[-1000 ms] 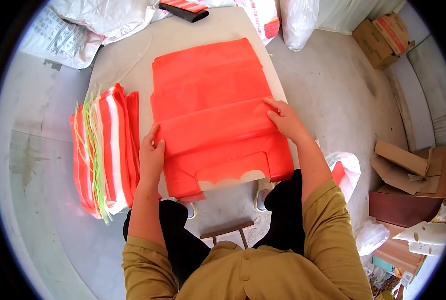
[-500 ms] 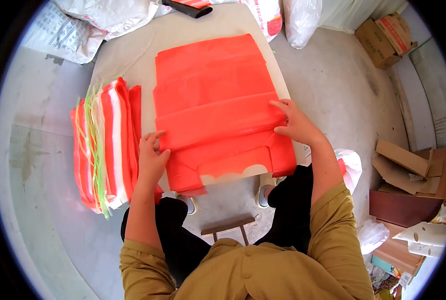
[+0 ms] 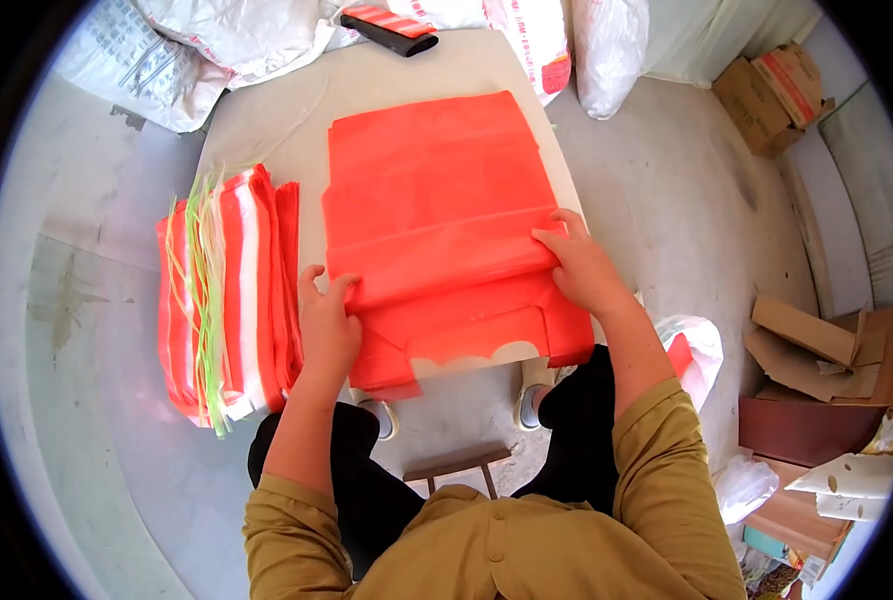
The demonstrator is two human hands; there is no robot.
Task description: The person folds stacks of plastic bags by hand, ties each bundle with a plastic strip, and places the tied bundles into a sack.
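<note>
A stack of thin red plastic bags (image 3: pixel 431 190) lies on the table in front of me, with a fold across it and scalloped cut-outs at the near edge. My left hand (image 3: pixel 328 318) is at the stack's left edge, thumb and forefinger apart, the thumb touching the folded band. At the right edge my right hand (image 3: pixel 581 262) rests on the fold with its fingers spread. Parts of the fingers at both edges are hidden. To the left sits a thick bundle of red-and-white striped bags (image 3: pixel 251 290) with green and pale strips (image 3: pixel 206 300) over it.
The pale tabletop (image 3: pixel 276 120) has a small black-and-striped roll (image 3: pixel 391 32) at its far end. White sacks (image 3: pixel 236 40) stand behind it. Cardboard boxes (image 3: pixel 766 95) and opened cartons (image 3: pixel 816 345) are at the right. A wooden stool edge (image 3: pixel 456 463) shows between my legs.
My left hand has moved slightly right, onto the fold's edge, and its thumb and forefinger now point up. My right hand's fingers have shifted a little along the fold. The whole view has shifted slightly.
</note>
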